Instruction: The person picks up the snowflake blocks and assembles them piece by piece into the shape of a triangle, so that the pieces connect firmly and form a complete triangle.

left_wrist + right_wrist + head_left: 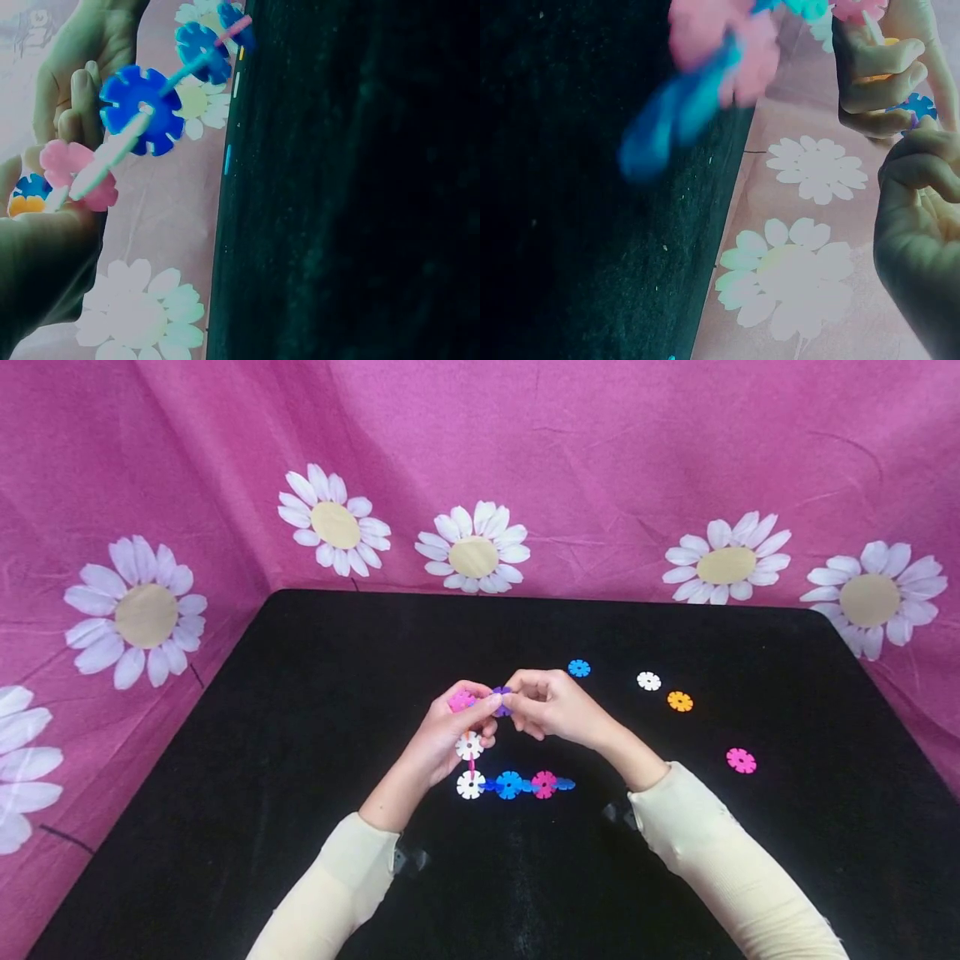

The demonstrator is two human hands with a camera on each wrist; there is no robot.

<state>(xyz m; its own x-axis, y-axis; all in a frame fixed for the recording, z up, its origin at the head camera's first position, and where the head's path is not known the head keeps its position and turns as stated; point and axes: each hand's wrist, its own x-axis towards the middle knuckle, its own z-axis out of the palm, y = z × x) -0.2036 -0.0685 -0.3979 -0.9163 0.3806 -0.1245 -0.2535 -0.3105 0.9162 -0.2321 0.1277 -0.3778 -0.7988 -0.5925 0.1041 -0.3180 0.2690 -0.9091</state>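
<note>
Over the middle of the table, my left hand (442,731) grips the upper end of a chain of notched, flower-shaped linking discs. A pink disc (461,700) shows between its fingers. My right hand (558,706) meets it, and thumb and fingers of both hands pinch a purple disc (502,701). Below the left hand the chain runs down through a white disc (469,745) to a second white disc (471,785), then turns right through a blue disc (509,785) and a pink one (543,784). In the right wrist view, the chain's blue end disc (675,112) is blurred.
Loose discs lie on the black table (337,693) beyond and right of the hands: a blue one (579,668), a white one (648,681), an orange one (680,701) and a pink one (741,761). A pink daisy-printed cloth (600,460) hangs behind the table.
</note>
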